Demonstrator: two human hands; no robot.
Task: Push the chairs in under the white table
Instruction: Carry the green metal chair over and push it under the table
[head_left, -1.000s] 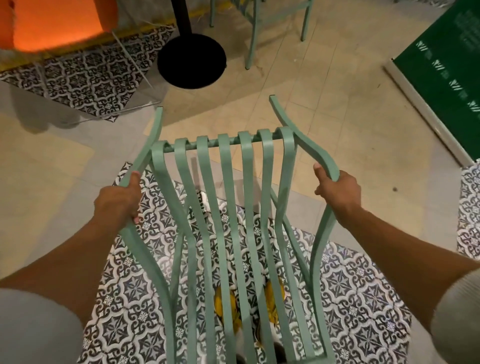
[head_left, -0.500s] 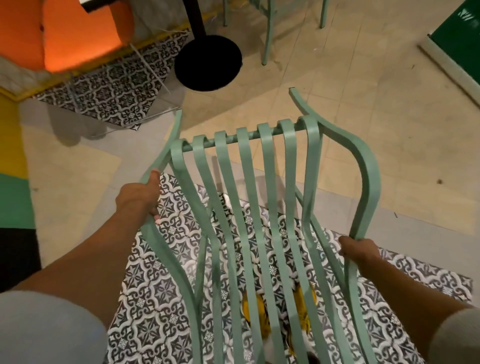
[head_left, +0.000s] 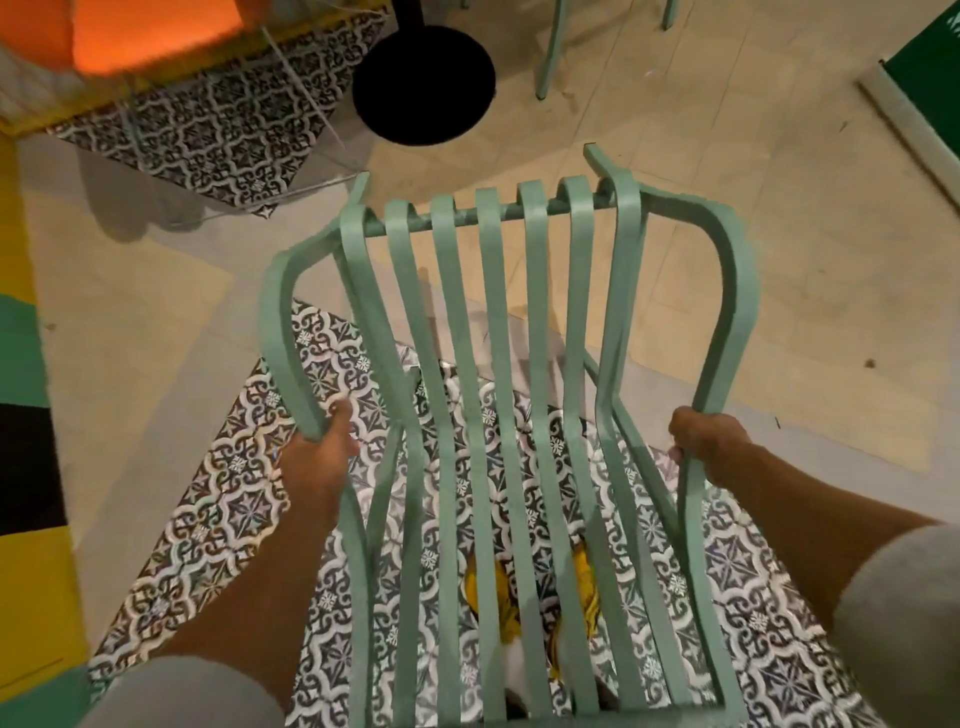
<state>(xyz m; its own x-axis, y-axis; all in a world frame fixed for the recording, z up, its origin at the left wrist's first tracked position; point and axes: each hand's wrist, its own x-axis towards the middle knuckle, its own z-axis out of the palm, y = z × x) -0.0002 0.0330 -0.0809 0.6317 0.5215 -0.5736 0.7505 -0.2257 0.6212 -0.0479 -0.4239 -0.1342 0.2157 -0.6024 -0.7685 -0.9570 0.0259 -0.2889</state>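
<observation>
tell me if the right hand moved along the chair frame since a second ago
Yes. The right hand has slid down the green chair armrest toward the person, from the upper bend to the lower frame; it is now farther from the front crossbar.

single head view, steeply downward, close above chair (head_left: 498, 395) and floor (head_left: 675, 218)

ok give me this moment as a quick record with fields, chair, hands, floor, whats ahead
chair: mint-green slatted metal chair, seen from above and behind
left hand: left hand closed on the chair's left armrest bar
right hand: right hand closed on the right armrest bar
floor under chair: black-and-white patterned tiles, beige tiles beyond
ahead: round black table base with its post; tabletop out of view
other chair: mint legs of a second chair at the top edge
feet: yellow footwear showing through the slats
</observation>
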